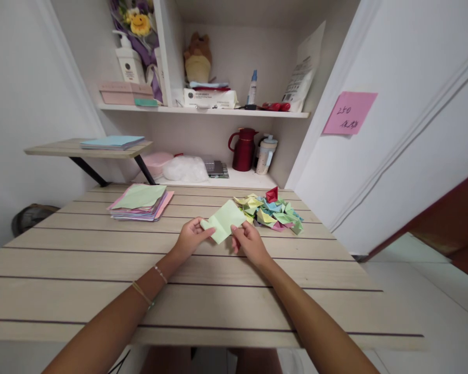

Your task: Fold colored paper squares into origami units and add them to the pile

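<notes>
Between my hands, just above the table, is a light green sheet of paper [226, 219] with a crease across it and its left corner bent over. My left hand [191, 238] pinches that left corner, thumb on top. At the lower right edge my right hand [250, 241] grips the sheet between thumb and fingers. Close behind my right hand lies a heap of folded paper shapes [275, 213] in yellow, green, blue and pink, with a red folded paper piece [272, 195] on top. To the left sits a stack of coloured paper [140, 202], a pale green sheet uppermost.
A small raised shelf [54, 148] at the left holds blue paper [113, 142]. Behind the slatted table [226, 291], a red jug [244, 149] and a light tumbler [265, 155] stand in the cabinet. A pink note [350, 112] is stuck on the right wall.
</notes>
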`<state>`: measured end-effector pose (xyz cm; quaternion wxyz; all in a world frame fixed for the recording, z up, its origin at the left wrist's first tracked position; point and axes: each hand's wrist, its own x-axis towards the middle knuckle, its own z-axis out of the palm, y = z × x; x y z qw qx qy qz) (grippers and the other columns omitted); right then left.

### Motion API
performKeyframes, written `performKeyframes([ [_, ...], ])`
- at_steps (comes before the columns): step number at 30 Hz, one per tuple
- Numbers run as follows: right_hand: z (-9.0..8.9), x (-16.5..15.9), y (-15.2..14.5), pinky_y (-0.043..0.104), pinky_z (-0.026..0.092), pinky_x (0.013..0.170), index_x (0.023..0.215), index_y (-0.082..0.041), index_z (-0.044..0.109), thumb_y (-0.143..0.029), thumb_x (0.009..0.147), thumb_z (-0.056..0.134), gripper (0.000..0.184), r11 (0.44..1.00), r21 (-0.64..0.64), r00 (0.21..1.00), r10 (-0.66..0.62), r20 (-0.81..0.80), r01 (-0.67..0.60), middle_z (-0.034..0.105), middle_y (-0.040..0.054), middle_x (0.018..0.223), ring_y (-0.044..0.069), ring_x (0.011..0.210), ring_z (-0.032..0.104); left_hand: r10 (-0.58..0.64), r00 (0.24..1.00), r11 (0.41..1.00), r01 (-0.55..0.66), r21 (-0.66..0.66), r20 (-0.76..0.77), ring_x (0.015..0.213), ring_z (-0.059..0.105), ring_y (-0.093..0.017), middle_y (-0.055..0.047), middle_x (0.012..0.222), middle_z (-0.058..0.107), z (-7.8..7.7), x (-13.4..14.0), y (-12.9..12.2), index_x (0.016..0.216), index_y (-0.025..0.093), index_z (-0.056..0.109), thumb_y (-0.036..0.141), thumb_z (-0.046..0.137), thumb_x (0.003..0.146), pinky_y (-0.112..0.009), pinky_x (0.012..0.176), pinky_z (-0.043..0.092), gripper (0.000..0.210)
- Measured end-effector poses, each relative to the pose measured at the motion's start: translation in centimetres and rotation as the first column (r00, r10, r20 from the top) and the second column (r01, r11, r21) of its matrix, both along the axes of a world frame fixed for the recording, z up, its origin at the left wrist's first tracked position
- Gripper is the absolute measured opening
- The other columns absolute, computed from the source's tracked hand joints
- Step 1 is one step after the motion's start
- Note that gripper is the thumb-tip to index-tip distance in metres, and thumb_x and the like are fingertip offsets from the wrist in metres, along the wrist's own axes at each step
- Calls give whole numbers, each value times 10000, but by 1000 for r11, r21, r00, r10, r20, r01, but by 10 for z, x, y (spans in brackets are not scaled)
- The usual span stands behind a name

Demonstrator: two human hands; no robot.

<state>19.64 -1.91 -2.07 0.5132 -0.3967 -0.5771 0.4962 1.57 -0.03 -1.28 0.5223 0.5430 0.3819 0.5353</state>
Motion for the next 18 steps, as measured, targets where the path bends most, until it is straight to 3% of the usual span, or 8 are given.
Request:
performKeyframes([
  [5,1,-5,-1,210,473,437,922,-201,464,-398,646,675,400,997,-26,994,64,-85,-66,610,-30,677,102,465,571,-43,999,999,43,-21,5,560,602,-136,-42,637,657,1,-2,0,714,114,585,367,708,612,-274,590,498,299],
  [9,-1,-5,2,209,460,425,858,-169,536,-439,697,616,324,996,-63,994,58,-91,-64,598,-15,597,123,488,584,-215,974,976,216,5,-72,658,619,-147,-40,701,670,2,-3,-6,725,116,611,269,787,501,-258,636,490,323],
  [12,-3,-1,6,224,467,424,762,-150,569,-435,687,627,300,997,-71,993,-42,-109,34,587,-11,534,117,450,549,-283,948,958,288,14,-146,716,624,-171,-54,752,676,1,-2,-9,736,116,628,226,807,448,-272,655,495,357],
  [14,-3,1,7,238,476,423,743,-149,577,-425,665,648,296,991,-86,986,-108,-126,98,589,-11,514,122,435,542,-249,955,964,261,56,-164,736,624,-182,-67,759,675,-1,-1,-9,697,118,635,252,788,489,-285,676,497,291],
  [18,-3,1,7,254,493,436,737,-142,575,-405,653,668,292,984,-123,975,-147,-165,127,624,16,530,140,435,575,-22,990,993,38,113,-141,656,621,-159,-54,681,663,-1,-1,-3,622,128,618,306,743,567,-267,647,496,224],
])
